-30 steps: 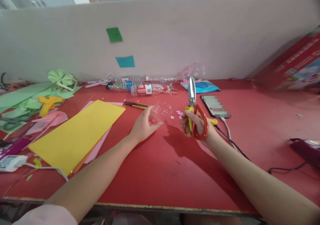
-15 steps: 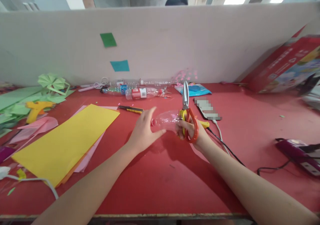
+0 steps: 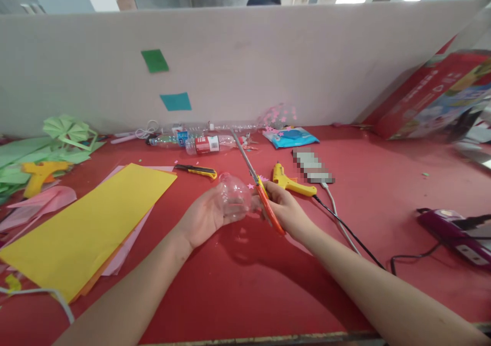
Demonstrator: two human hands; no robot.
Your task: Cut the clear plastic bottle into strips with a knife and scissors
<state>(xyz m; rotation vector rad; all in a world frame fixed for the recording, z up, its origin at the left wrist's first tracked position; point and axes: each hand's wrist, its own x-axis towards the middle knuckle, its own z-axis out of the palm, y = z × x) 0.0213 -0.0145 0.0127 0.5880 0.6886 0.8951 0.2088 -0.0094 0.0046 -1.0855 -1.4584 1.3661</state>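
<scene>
My left hand (image 3: 207, 210) is closed around a clear plastic bottle piece (image 3: 235, 195) with a reddish cap or neck at its upper left. In my right hand (image 3: 282, 208) is a pair of scissors (image 3: 264, 200) with orange and yellow handles, its blades pointing up and to the left. The right fingertips are close to the bottle piece's right edge; whether they touch it I cannot tell. Beyond the right hand lies a yellow glue gun (image 3: 293, 182) with a black cord. A yellow utility knife (image 3: 197, 170) rests beyond the left hand.
Yellow paper sheets (image 3: 92, 223) lie at left, near green paper (image 3: 69, 131) and another glue gun (image 3: 42, 174). Plastic bottles (image 3: 207, 144) line the partition beside a blue packet (image 3: 293, 138). A pixelated phone (image 3: 312, 166) and purple power strip (image 3: 454, 236) are at right.
My left hand has gone from spread beside the bottle piece to holding it. The piece has turned and shifted left. The scissors have tilted left, and the glue gun is now more exposed.
</scene>
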